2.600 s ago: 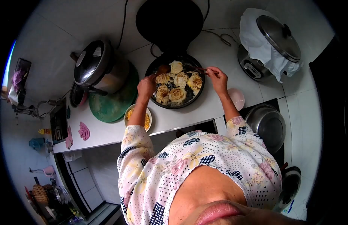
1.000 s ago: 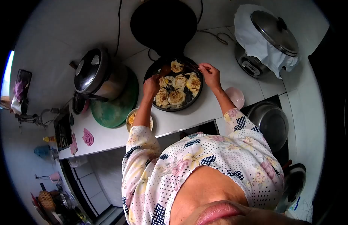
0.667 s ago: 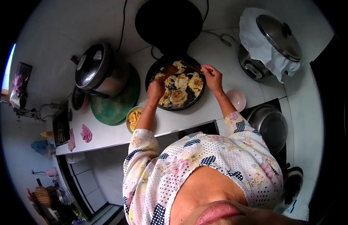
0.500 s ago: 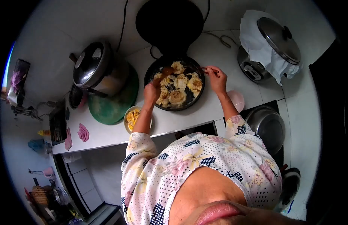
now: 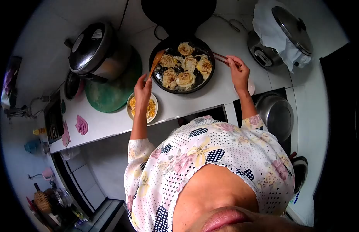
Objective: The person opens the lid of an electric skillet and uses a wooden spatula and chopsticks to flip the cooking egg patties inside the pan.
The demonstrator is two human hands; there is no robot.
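Observation:
My left hand [image 5: 142,92] is closed around the handle of a wooden spatula [image 5: 156,62], whose blade rests over the left rim of a round black electric pan [image 5: 182,91]. Several browned fried eggs [image 5: 185,79] lie in the pan, its dark lid [image 5: 179,15] raised behind. Chopsticks [image 5: 220,57] are gripped in my right hand [image 5: 239,73], their tips near the pan's right rim. Partly under my left wrist stands a bowl [image 5: 156,110] with cooked egg pieces [image 5: 150,109] in it.
A pressure cooker [image 5: 98,54] stands on a green round board [image 5: 110,94] at the left. Pink cloth [image 5: 81,125] lies near the counter's front edge. On the right are a cloth-draped cooker [image 5: 264,50], a pink bowl [image 5: 250,87] and a metal pot [image 5: 278,116].
My left hand has drawn back from over the eggs to the pan's left edge, above the bowl. My right hand has moved slightly right, away from the pan. The view has tilted downward.

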